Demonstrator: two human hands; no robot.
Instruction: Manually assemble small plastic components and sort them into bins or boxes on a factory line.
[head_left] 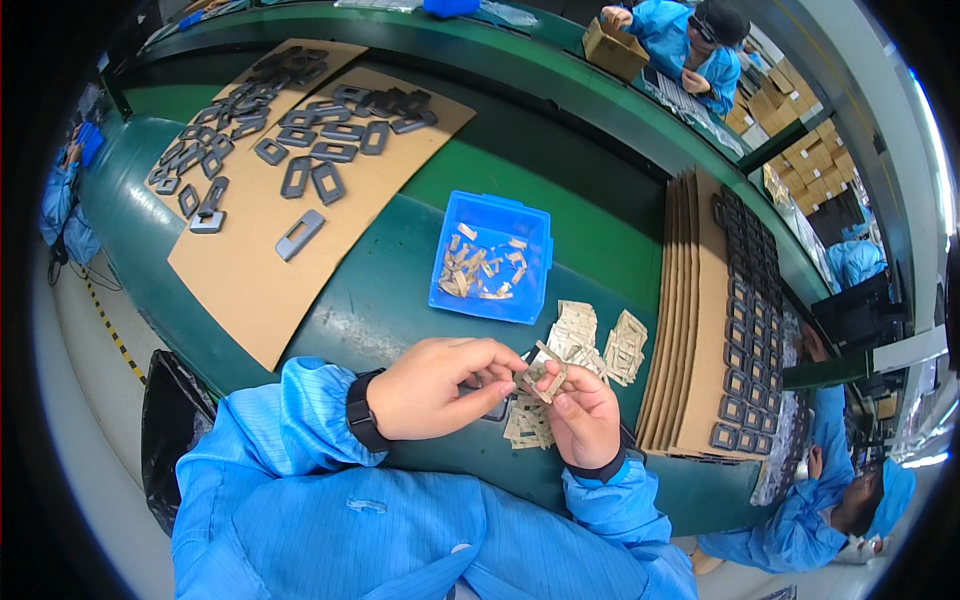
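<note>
Over the near edge of the table my right hand (584, 420) pinches a small beige strip piece (548, 385) between thumb and fingers. My left hand (435, 385) is closed, its thumb and forefinger drawn together beside that piece; whatever lies between those fingertips is too small to make out. Under and behind my hands lie stacks of flat beige pieces (575, 328), with another bundle (625, 347) to their right. A dark grey part (497, 411) shows partly below my left fingers. Beyond my hands stands a blue plastic bin (538, 303) with loose beige scraps (462, 272) in it.
On the left, cardboard sheets (240, 290) carry many dark grey frames (335, 152), one lying apart (299, 236). Stacked cardboard (668, 330) on the right bears rows of black frames (737, 385). People in blue work at the far side (655, 25) and lower right (790, 530).
</note>
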